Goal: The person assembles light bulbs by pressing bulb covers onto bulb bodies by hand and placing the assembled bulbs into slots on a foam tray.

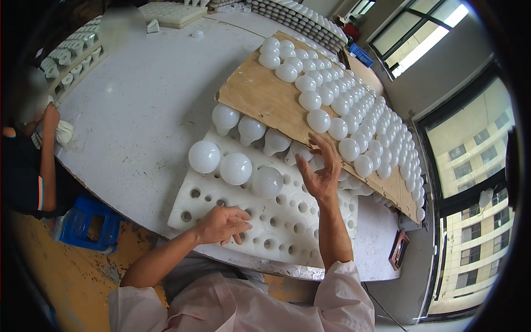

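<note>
A white foam tray (257, 221) with rows of round holes lies in front of me. White round light bulbs stand in its far part, among them a left one (204, 157), a middle one (236, 169) and a right one (267, 182). My left hand (224, 225) hovers over the near holes, empty, its fingers loosely bent and apart. Beyond the tray's right half, my right hand (323, 171) is raised at the edge of a cardboard sheet (251, 91), fingers spread. Its thumb is close to a bulb partly under the sheet; whether they touch I cannot tell.
Many white bulb globes (318, 121) crowd the cardboard sheet. A person's arm (48, 160) shows at the far left, near a blue plastic stool (91, 224). Stacked trays (298, 22) stand at the back; windows (470, 149) line the right wall.
</note>
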A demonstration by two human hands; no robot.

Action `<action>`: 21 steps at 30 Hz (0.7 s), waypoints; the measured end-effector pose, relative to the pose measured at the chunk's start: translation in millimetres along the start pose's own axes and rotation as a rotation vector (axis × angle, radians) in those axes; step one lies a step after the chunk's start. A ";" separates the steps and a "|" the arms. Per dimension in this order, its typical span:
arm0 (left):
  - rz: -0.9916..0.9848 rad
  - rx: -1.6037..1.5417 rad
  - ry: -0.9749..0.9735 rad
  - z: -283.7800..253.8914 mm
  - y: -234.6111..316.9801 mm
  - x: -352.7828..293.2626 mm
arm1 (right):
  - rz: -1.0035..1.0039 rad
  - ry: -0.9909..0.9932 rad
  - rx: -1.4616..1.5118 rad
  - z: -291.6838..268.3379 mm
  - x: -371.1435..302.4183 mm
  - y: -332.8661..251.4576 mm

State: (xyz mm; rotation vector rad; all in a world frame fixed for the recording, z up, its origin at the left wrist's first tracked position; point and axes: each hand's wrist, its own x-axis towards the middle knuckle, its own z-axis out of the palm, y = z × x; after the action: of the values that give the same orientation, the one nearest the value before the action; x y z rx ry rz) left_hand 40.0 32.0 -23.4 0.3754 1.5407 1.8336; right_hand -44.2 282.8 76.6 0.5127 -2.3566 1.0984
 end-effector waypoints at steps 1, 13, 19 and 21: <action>0.007 0.027 -0.003 -0.8 0.5 -2.0 | -0.101 0.059 -0.212 -3.3 17.9 9.0; 0.162 0.023 0.080 15.5 -16.3 -6.6 | -0.154 -0.029 -0.832 -7.0 53.0 38.1; 0.818 0.552 0.766 -27.4 15.4 -93.0 | -0.182 0.165 -0.469 -28.9 -22.8 18.3; 0.822 0.778 1.189 -81.5 38.5 -105.2 | 0.067 0.173 -0.180 -32.3 -50.8 32.9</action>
State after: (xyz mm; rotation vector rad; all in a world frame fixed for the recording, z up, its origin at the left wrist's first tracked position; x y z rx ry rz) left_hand 51.6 -100.7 14.9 0.2699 3.3436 2.0549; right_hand -11.4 334.6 45.8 0.2647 -2.3060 0.9084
